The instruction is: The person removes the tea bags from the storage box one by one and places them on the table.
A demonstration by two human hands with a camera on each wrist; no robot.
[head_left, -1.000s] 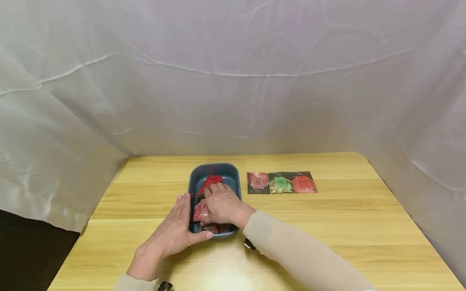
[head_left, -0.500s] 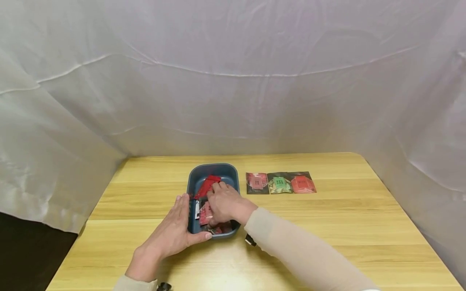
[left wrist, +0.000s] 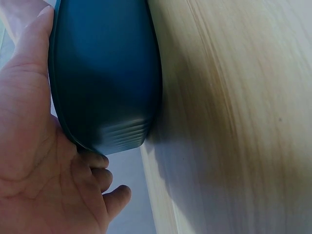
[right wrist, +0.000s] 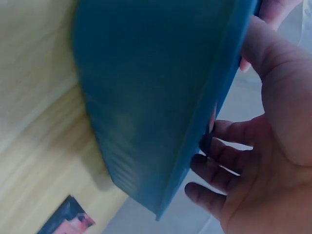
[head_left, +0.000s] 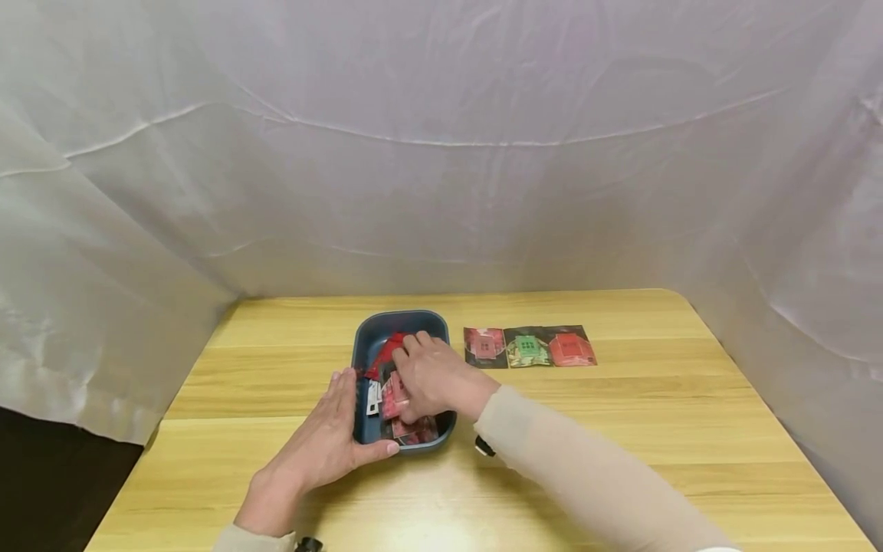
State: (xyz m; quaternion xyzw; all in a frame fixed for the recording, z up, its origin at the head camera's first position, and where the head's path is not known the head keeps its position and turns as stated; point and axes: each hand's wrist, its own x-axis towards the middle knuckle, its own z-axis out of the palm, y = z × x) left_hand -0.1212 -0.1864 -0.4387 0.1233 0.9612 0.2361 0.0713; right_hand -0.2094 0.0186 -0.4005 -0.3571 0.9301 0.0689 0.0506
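fingers and thumb of the right hand [head_left: 436, 376] are clamped on one pink-and-black sachet [head_left: 395, 397], down in the near half of the blue tray [head_left: 402, 313]! over on the left hand [head_left: 317, 433], four fingers lie straight and together along the left rim, the thumb stretched apart along the near rim.

count them: two hands, one tray, and around the held sachet at least three more pieces, one red packet [head_left: 383, 354] farther in, one white packet [head_left: 373, 397] by the left wall, one dark sachet [head_left: 422, 432] at the near end; overlap hides the full number. outside, just to the right, one pink sachet [head_left: 485, 347], one green sachet [head_left: 527, 347], one red sachet [head_left: 572, 348], a single row.

the far rim sits near the back edge of the table [head_left: 655, 437], with wide room to the right.

long axis of the tray: near to far. the held sachet runs roughly that way too, printed face up.
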